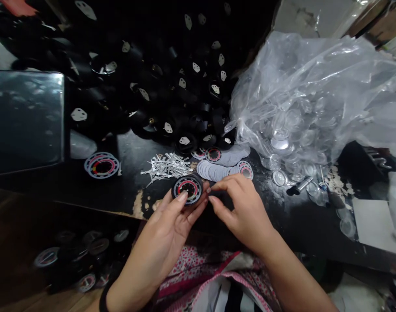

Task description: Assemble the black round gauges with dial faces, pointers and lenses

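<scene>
My left hand [170, 221] holds a round black gauge [187, 190] from below, its thumb resting on the dial face with red markings. Just to the right of the gauge is my right hand [241, 208], thumb and index finger bent toward each other with a gap between the tips. Nothing can be made out between them. Beyond the gauge lies a heap of small white pointers [168, 167]. Fanned rows of printed dial discs [214, 171] sit behind my right hand, and another stack of dials [102, 166] is at the left.
Many black gauge housings [168, 99] are piled at the back. A plastic bag [295, 86] of clear covers stands at right, near a dark cylindrical tool [300, 186] and a white card [375, 221]. A dark panel [27, 121] is at left; finished-looking gauges [87, 281] lie below the table edge.
</scene>
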`<move>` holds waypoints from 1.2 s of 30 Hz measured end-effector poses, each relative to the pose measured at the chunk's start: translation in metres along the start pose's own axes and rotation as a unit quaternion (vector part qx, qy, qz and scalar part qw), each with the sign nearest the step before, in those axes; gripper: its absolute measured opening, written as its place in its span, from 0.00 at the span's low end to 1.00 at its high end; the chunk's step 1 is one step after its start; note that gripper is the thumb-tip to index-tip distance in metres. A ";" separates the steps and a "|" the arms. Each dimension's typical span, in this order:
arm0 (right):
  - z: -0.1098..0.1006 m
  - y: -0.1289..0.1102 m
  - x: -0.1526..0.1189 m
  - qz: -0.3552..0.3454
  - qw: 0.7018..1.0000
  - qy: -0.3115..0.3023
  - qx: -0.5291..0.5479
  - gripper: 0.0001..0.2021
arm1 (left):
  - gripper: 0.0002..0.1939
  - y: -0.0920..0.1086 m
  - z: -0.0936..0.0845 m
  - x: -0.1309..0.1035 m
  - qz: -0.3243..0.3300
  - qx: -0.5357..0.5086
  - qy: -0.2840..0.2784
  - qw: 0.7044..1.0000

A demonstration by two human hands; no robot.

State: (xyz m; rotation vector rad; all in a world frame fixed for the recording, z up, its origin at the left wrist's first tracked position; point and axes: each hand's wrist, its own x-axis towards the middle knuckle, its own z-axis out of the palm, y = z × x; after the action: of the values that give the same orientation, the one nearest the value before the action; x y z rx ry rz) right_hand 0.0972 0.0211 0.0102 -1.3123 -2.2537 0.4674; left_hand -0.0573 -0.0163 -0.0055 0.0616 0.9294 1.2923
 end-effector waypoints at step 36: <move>-0.024 -0.020 -0.015 0.080 0.990 -0.025 0.112 0.06 | 0.08 -0.005 0.011 -0.003 0.173 0.300 -0.049 0.937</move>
State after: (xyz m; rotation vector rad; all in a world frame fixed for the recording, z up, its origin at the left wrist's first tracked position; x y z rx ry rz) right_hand 0.1030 0.0000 0.0370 -1.3816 -2.0727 0.7950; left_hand -0.0466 -0.0155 0.0014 0.7902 1.2353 1.2645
